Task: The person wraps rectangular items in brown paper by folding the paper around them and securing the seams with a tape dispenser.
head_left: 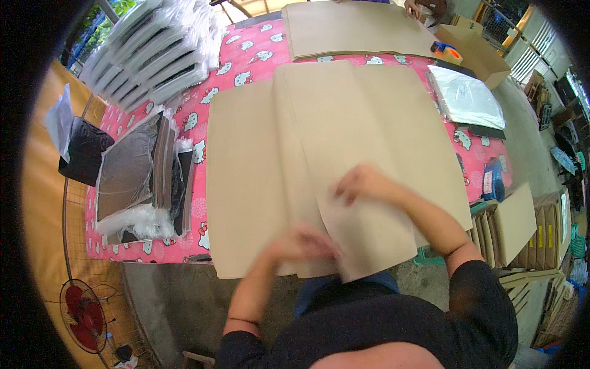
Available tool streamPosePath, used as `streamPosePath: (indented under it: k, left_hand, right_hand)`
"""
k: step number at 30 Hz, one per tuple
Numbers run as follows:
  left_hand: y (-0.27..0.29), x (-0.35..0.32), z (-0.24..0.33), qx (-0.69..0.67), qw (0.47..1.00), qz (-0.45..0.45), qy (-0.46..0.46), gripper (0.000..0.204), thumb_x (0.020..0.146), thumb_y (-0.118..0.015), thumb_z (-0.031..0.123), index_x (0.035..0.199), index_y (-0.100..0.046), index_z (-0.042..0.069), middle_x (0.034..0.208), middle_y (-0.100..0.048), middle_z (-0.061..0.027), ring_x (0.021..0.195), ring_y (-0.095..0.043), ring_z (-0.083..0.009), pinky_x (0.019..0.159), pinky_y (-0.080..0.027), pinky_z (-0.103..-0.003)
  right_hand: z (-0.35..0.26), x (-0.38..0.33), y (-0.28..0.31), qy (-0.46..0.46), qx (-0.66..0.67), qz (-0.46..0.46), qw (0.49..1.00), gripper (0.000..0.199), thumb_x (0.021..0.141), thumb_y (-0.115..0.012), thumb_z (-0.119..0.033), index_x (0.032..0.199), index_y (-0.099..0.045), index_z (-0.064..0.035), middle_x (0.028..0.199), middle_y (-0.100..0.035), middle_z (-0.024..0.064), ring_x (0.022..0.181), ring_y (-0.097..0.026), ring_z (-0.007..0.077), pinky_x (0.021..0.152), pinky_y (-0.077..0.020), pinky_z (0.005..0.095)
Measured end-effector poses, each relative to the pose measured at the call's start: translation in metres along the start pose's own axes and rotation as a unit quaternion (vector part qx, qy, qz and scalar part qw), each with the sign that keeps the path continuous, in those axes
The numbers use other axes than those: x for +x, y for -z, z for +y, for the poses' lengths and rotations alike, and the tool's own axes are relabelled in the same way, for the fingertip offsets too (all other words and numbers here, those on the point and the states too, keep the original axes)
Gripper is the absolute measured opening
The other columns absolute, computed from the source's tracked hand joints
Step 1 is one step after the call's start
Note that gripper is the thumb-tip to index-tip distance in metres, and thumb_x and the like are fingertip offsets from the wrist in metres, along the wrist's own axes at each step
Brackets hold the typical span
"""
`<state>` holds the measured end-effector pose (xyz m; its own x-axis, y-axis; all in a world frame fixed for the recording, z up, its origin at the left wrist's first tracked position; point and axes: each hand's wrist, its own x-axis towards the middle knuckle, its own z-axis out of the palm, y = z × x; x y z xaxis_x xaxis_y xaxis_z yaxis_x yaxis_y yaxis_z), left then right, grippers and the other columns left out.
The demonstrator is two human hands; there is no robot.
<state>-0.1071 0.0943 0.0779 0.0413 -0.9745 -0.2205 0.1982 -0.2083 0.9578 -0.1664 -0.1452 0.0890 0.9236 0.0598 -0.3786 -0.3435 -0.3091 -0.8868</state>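
Large brown kraft paper sheets [246,166] lie overlapping on the table in front of me. The near part of a top sheet [381,237] is lifted and bent, its corner reaching over the table's front edge. My right hand [365,184] is over this sheet, fingers curled down and closed on the paper, slightly blurred. Lower and to the left, my left hand [307,245] is at the sheet's near edge. Motion smears its fingers, so their grip on the paper cannot be made out.
A pink patterned cloth [196,132] covers the table. Plastic-wrapped dark panels [132,166] and bagged stacks [160,52] are at left. More brown sheets [362,31] lie at the far side by another person's hand [413,8]. Tape rolls [452,55], white packets [467,98] and cartons [507,227] are right.
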Motion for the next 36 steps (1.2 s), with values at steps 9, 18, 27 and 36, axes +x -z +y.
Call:
streamPosePath:
  k: [9, 18, 27, 36]
  left_hand:
    - [0.163, 0.112, -0.05, 0.224, 0.843, 0.482, 0.079, 0.065, 0.094, -0.021, 0.048, 0.143, -0.004, 0.009, 0.148, -0.011, -0.0156, 0.137, -0.01, -0.0283, 0.108, 0.006, -0.047]
    - [0.032, 0.121, -0.087, 0.282, 0.7, 0.651, 0.084, 0.063, 0.091, -0.042, 0.032, 0.142, -0.011, 0.011, 0.145, -0.001, -0.027, 0.135, 0.002, -0.0401, 0.102, -0.003, -0.063]
    - [0.05, 0.09, -0.021, 0.553, 0.683, 0.453, 0.149, 0.045, 0.084, -0.049, 0.033, 0.126, -0.049, 0.015, 0.146, -0.001, -0.024, 0.134, 0.003, -0.044, 0.09, -0.001, -0.076]
    - [0.064, 0.107, -0.028, 0.663, 0.682, 0.285, 0.121, 0.069, 0.081, -0.048, 0.044, 0.134, -0.034, 0.004, 0.141, -0.022, -0.0252, 0.131, -0.01, -0.0477, 0.097, -0.005, -0.07]
  right_hand:
    - [0.113, 0.121, 0.128, -0.032, -0.089, 0.39, 0.916, 0.064, 0.091, -0.039, -0.046, 0.135, -0.03, -0.0003, 0.139, -0.031, 0.0199, 0.13, -0.028, 0.0283, 0.103, -0.0257, 0.036]
    - [0.068, 0.124, 0.125, 0.036, -0.305, 0.224, 0.925, 0.063, 0.088, -0.049, -0.038, 0.134, -0.031, 0.0013, 0.14, -0.028, 0.024, 0.13, -0.026, 0.0364, 0.106, -0.0221, 0.0443]
    - [-0.011, 0.047, -0.023, 0.045, -0.492, 0.127, 0.86, 0.062, 0.071, -0.063, -0.046, 0.104, -0.052, 0.0057, 0.122, -0.046, 0.0268, 0.109, -0.048, 0.0379, 0.088, -0.0416, 0.0438]
    - [-0.004, 0.088, 0.028, 0.237, -0.16, -0.106, 0.952, 0.022, 0.072, -0.054, -0.018, 0.068, -0.058, 0.0032, 0.068, -0.055, 0.0251, 0.064, -0.057, 0.0391, 0.06, -0.0454, 0.0455]
